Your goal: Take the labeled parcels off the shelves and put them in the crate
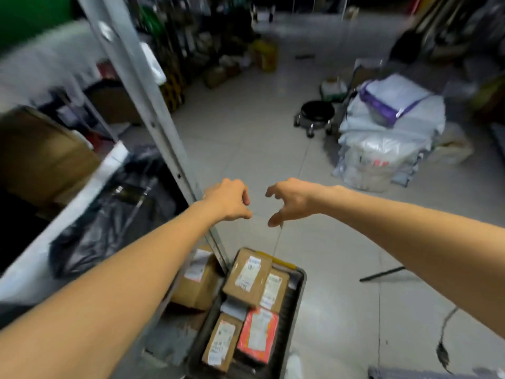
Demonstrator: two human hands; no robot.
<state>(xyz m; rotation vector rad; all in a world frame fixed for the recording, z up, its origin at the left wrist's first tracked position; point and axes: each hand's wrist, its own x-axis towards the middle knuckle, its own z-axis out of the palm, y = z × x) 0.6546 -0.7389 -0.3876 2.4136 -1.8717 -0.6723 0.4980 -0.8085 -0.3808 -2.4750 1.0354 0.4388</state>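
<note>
Now both arms are stretched out over the tiled floor (246,138), hands close together and apart from everything. The left hand (229,201) has its fingers curled under, gripping nothing; the right hand (289,201) hangs loose with hooked fingers, empty too. Below them sits the dark crate (300,283), just beside the grey shelf post (142,91). Inside it lie 3 brown labelled boxes, at (247,277), (274,292) and (220,343), plus a red labelled parcel (258,335). Left of the crate, on the low shelf, stands a labelled brown carton (195,283), with a black plastic bag (109,209) on the shelf above it. Further right is a pile of white sacks (388,138).
</note>
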